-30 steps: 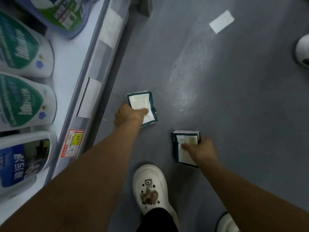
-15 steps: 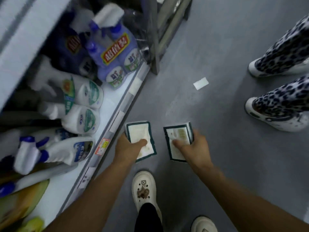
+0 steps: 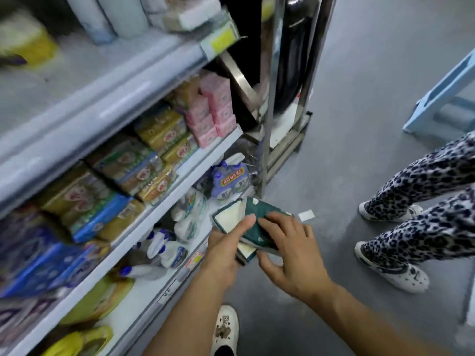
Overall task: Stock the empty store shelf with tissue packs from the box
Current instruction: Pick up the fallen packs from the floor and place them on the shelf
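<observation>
left hand (image 3: 223, 249) gripping tissue packs (image 3: 253, 224), right hand (image 3: 290, 250) fingers spread on top

Nothing reads clearly. The purple bottles (image 3: 230, 185) at twelve o'clock from the hands carry a red label with blurred yellow characters; the price tag (image 3: 193, 260) is illegible.
</observation>
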Action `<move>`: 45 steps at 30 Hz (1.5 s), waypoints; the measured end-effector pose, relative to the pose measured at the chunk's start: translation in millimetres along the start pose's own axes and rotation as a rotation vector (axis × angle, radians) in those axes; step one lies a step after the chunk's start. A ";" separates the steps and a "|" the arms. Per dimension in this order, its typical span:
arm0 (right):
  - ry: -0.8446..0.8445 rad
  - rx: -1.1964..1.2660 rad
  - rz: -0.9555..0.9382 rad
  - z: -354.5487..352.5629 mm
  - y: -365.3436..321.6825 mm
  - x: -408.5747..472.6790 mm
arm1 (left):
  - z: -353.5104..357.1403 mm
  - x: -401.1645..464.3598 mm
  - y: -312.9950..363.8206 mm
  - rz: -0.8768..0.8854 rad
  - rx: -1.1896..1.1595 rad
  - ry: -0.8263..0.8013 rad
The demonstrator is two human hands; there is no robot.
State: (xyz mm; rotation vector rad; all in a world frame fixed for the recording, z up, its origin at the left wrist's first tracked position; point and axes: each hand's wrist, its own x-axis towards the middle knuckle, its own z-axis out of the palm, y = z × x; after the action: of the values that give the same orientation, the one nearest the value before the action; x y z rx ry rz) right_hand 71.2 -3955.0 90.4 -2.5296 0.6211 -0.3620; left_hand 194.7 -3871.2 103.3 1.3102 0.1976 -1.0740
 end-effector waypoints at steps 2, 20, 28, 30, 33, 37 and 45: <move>0.030 0.033 -0.039 -30.8 -16.2 2.1 | 3.3 -25.5 17.8 0.040 -0.001 0.038; -0.420 0.749 0.166 -281.2 -209.5 31.5 | 3.1 -260.1 161.5 0.223 0.036 0.086; -0.155 1.069 0.326 -307.5 -288.3 70.6 | -56.5 -348.6 239.4 0.480 0.186 0.280; -0.162 1.094 0.314 -307.2 -306.1 80.6 | -70.0 -367.3 255.3 0.540 0.282 0.315; -0.187 1.145 0.267 -298.1 -331.1 98.3 | -90.1 -386.3 272.8 0.608 0.382 0.332; -0.300 1.221 0.196 -282.8 -367.1 115.9 | -116.4 -409.0 286.5 0.660 0.448 0.389; -0.606 1.230 0.061 -252.3 -440.2 108.1 | -174.7 -473.0 271.5 0.644 0.673 0.480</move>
State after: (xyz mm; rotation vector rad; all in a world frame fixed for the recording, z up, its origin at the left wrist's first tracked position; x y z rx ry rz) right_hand 230.1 -3774.0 549.9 -1.3059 0.1219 0.0753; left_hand 214.3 -3508.7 546.2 2.0418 -0.2501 -0.2501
